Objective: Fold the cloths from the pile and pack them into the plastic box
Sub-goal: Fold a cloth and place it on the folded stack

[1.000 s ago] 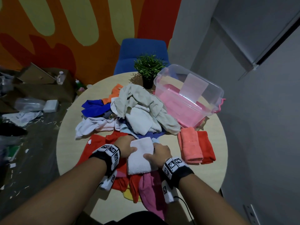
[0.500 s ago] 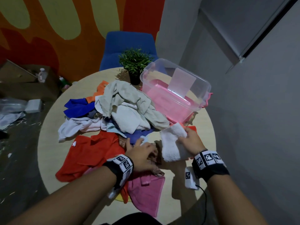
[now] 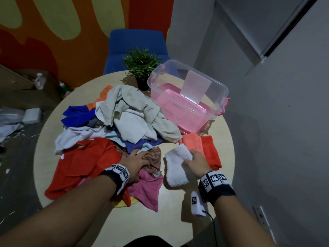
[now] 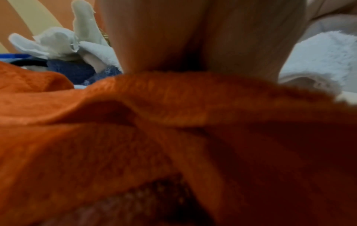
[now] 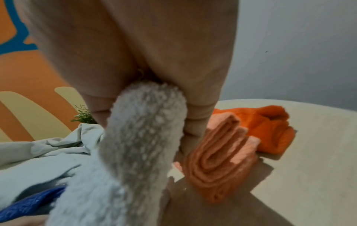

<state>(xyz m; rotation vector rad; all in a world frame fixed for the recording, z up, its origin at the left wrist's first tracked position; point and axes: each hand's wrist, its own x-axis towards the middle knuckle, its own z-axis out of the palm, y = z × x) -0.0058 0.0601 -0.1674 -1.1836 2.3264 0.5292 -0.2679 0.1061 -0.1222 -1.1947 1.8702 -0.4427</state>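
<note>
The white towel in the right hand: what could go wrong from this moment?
1. The right hand grips the folded white towel by one end only, so the hanging part may unfold on the way to the plastic box.
2. The left hand rests on the brown patterned cloth within the pile; pulling it may drag the red cloth or pink cloth toward the table edge.

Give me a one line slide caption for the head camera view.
Right hand holds a folded white towel while left hand rests on the cloth pile.
</note>
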